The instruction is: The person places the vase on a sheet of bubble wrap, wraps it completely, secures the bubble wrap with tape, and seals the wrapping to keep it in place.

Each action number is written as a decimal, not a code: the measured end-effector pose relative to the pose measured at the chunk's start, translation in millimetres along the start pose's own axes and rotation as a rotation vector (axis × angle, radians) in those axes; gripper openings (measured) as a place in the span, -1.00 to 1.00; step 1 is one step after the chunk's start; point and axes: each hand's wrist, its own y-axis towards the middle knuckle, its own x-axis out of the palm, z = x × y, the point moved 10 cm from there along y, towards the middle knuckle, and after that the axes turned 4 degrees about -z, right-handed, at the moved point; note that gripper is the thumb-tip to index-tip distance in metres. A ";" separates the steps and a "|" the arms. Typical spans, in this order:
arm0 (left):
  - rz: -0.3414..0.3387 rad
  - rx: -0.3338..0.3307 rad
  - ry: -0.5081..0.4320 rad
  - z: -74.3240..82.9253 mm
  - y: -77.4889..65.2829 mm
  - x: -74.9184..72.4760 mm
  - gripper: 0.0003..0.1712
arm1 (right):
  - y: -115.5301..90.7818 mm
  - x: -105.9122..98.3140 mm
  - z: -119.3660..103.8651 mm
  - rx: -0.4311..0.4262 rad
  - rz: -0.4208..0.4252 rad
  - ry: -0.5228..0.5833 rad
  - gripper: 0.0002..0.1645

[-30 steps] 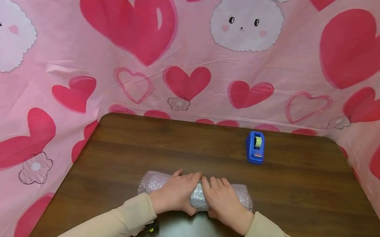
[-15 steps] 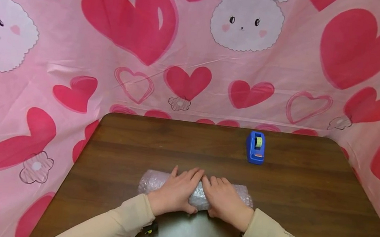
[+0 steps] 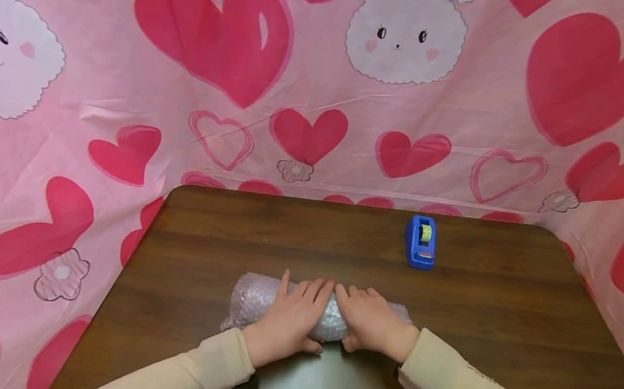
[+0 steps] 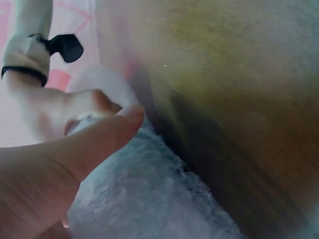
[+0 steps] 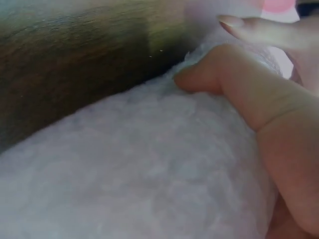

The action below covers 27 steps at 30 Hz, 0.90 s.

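A roll of bubble wrap (image 3: 255, 297) lies crosswise near the middle of the table, its middle part silvery and its ends pinkish-clear. My left hand (image 3: 294, 316) grips it left of centre, fingers over the top and thumb on the near side. Right of centre my right hand (image 3: 372, 321) holds it the same way, its fingertips close to those of the left. In the left wrist view the thumb (image 4: 94, 142) presses along the bubble wrap (image 4: 149, 199). The right wrist view shows the other thumb (image 5: 239, 82) bent against the bubbly surface (image 5: 139, 159). What is inside the roll is hidden.
A blue tape dispenser (image 3: 421, 243) with a roll of tape stands toward the back right of the dark wooden table (image 3: 210, 226). A pink cloth (image 3: 316, 87) with hearts and rabbits hangs behind and beside the table.
The left end of the roll has swung slightly away from me and now looks larger, while its right end is more covered by the right hand. Both hands keep their grip.
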 end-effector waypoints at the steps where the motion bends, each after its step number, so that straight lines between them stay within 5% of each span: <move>1: 0.007 0.001 0.025 1.2 -0.7 0.5 0.34 | 0.2 0.6 0.5 -0.001 -0.011 0.014 0.06; 9: 0.074 -0.002 0.113 5.3 -2.7 -0.4 0.30 | -0.5 0.1 -1.0 -0.045 -0.029 0.050 -0.01; 27: 0.144 0.021 0.093 3.1 4.8 -2.2 0.18 | 3.6 5.2 6.9 -0.031 -0.137 0.195 -0.09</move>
